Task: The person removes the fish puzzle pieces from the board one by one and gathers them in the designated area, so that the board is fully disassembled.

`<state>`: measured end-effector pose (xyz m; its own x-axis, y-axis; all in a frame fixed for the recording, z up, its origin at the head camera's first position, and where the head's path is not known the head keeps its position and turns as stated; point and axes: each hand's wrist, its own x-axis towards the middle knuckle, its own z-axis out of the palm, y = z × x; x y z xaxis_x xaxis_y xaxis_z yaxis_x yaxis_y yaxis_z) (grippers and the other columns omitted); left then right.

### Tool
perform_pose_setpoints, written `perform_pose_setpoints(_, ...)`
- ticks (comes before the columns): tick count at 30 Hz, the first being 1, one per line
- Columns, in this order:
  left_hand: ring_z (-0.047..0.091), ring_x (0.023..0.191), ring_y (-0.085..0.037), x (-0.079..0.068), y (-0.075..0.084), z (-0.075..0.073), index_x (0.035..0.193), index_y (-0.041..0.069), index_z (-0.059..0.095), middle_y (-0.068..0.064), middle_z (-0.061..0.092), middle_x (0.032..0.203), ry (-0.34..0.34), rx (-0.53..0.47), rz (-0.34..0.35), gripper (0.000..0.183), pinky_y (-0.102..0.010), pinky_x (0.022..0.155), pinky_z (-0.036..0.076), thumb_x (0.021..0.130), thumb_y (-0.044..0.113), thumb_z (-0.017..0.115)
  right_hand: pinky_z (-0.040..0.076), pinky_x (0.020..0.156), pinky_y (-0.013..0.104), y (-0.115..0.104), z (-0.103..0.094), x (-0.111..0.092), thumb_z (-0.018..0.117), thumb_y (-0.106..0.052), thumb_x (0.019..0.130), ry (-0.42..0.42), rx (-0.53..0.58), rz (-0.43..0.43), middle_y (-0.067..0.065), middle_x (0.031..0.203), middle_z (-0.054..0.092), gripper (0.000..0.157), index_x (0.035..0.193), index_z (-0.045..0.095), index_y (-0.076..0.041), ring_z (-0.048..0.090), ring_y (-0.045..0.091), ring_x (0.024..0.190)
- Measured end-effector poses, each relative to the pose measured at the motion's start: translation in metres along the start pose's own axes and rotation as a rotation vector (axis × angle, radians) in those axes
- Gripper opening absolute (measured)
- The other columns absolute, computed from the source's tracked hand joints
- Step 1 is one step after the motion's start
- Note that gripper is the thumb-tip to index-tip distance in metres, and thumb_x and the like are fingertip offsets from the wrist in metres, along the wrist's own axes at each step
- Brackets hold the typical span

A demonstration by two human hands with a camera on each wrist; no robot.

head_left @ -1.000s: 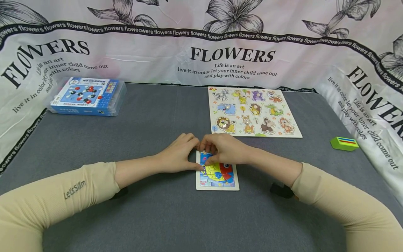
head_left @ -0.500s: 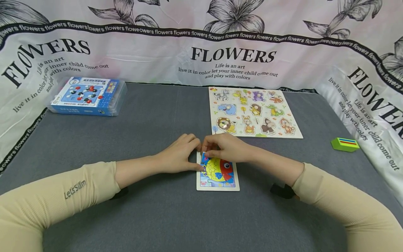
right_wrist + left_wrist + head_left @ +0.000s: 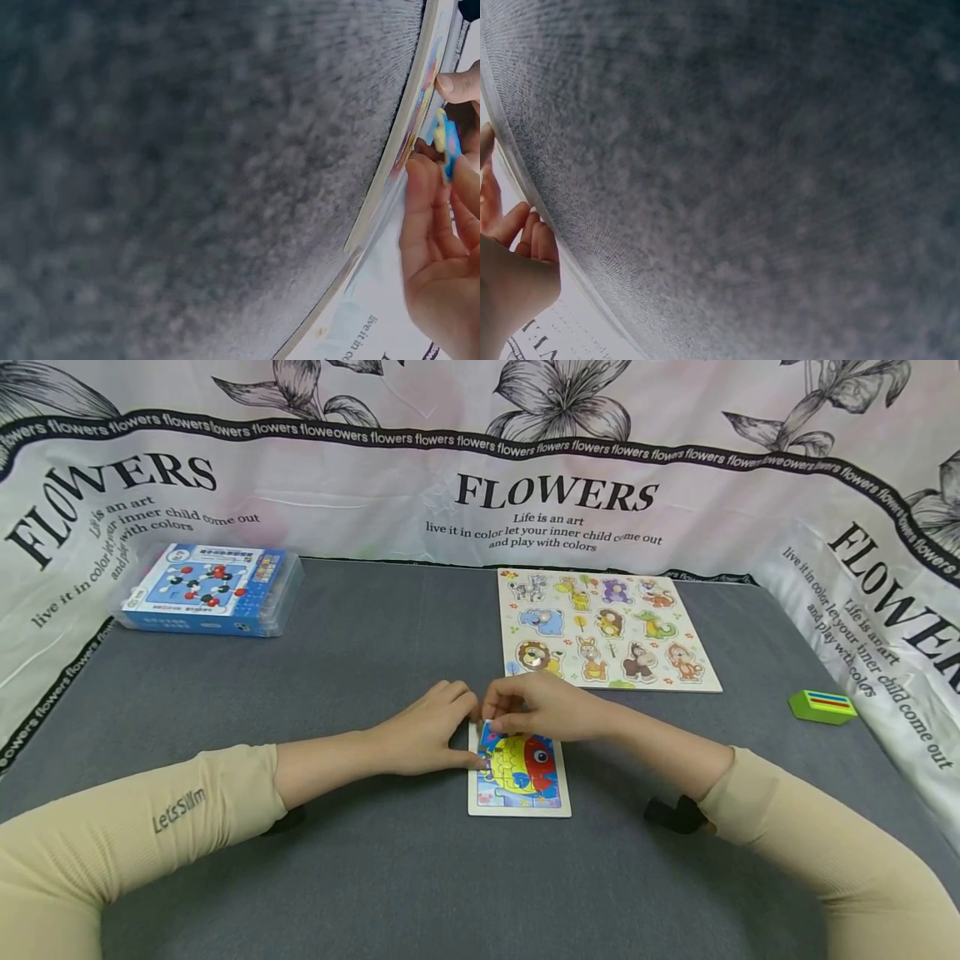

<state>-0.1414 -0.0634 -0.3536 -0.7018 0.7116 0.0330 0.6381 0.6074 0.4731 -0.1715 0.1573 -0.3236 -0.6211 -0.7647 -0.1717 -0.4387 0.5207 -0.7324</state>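
A small jigsaw puzzle board with a pale frame lies at the centre of the table, showing a yellow and red fish on blue. My left hand holds the board at its upper left corner, thumb on the left edge and fingers at the far edge. Between thumb and fingertips, my right hand pinches a blue jigsaw piece over that same corner. In the right wrist view the piece stands tilted up, with some yellow on it. The left wrist view shows only the left hand's curled fingers.
Behind the right hand lies a large animal puzzle board. A blue boxed set with molecule models on its cover sits at the back left. A green block with coloured stripes is at the right edge. A flower-printed curtain borders the table.
My right hand has shifted slightly away from me, its thumb withdrawing from the fish picture to the far left corner, where the blue piece now tilts up. The left hand stays in place.
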Motion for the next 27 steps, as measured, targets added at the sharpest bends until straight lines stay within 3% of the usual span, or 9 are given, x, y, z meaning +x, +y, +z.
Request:
perform_pose_setpoints(7, 0.044, 0.094, -0.016, 0.001, 0.0, 0.0, 0.113, 0.009, 0.06, -0.003, 0.054, 0.108, -0.002, 0.003, 0.018, 0.051, -0.028, 0.081, 0.039, 0.082, 0.044, 0.079, 0.059, 0.071, 0.032, 0.0, -0.013, -0.009, 0.065, -0.016, 0.095, 0.03, 0.053, 0.04, 0.005, 0.087, 0.07, 0.009, 0.102, 0.064, -0.01, 0.068, 0.021, 0.074)
perform_pose_setpoints(17, 0.047, 0.107, -0.017, 0.001, -0.001, 0.0, 0.129, 0.011, 0.06, -0.003, 0.055, 0.118, -0.041, -0.041, 0.059, 0.054, -0.031, 0.09, 0.043, 0.086, 0.037, 0.076, 0.059, 0.073, 0.031, 0.022, -0.028, -0.032, 0.064, -0.014, 0.096, 0.079, 0.078, 0.121, 0.008, 0.089, 0.069, 0.008, 0.101, 0.065, -0.009, 0.067, 0.019, 0.076)
perform_pose_setpoints(27, 0.049, 0.109, -0.018, -0.002, 0.0, -0.001, 0.131, 0.009, 0.062, -0.005, 0.058, 0.121, -0.021, -0.029, 0.102, 0.053, -0.032, 0.091, 0.044, 0.087, 0.034, 0.076, 0.058, 0.076, 0.028, 0.041, -0.047, -0.054, 0.064, -0.017, 0.096, 0.111, -0.007, 0.218, 0.004, 0.095, 0.071, 0.009, 0.102, 0.071, -0.014, 0.067, 0.016, 0.08)
